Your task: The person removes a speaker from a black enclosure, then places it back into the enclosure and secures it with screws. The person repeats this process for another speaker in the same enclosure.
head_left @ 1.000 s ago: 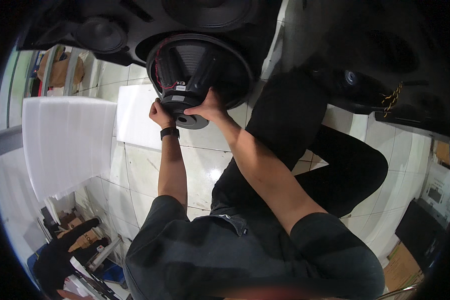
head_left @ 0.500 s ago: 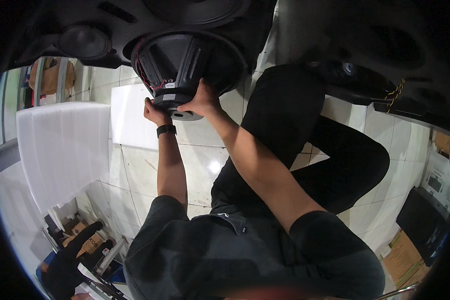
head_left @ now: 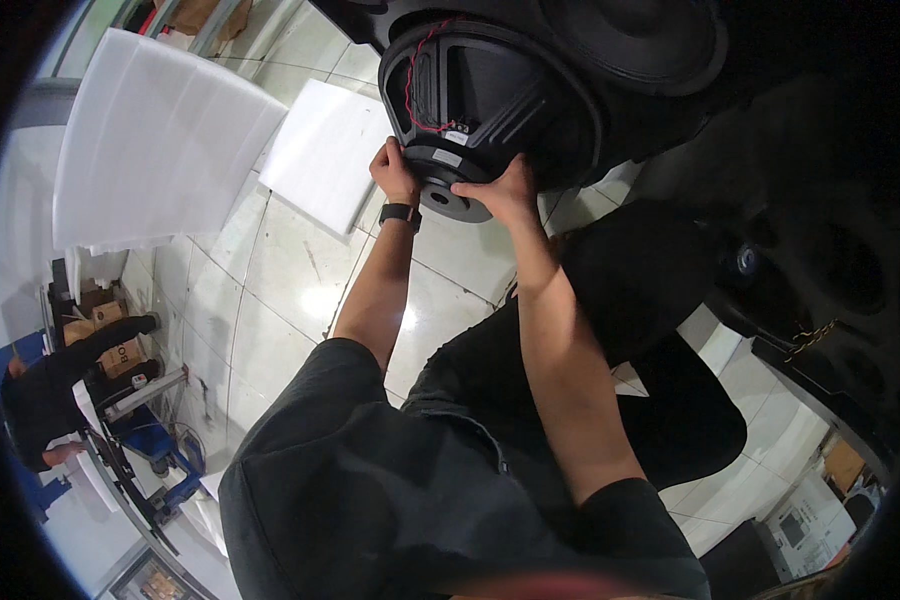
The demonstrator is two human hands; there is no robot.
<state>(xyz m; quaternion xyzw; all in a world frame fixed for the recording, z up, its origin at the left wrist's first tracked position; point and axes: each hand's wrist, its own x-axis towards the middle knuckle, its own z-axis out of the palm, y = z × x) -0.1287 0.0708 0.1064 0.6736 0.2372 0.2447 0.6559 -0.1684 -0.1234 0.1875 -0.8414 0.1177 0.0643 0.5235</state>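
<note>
On the speaker [head_left: 535,105], left hand [head_left: 396,176] and right hand [head_left: 508,193] grip the magnet [head_left: 462,208] — far fingertips seemingly hidden.

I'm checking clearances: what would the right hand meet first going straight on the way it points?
The right hand would probably meet the wide rear frame of the black loudspeaker it touches, though depth is unclear.

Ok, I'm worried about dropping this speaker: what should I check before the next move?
1. Left hand on the speaker: ok, gripping the left side of its magnet.
2. Right hand on it too: ok, holding the magnet's right side.
3. Red wire clear of both hands: ok, apart from them.
4. Speaker touching the cabinet: cannot tell, too dark.
5. White sheet under the magnet: not ok, it lies to the left.
</note>
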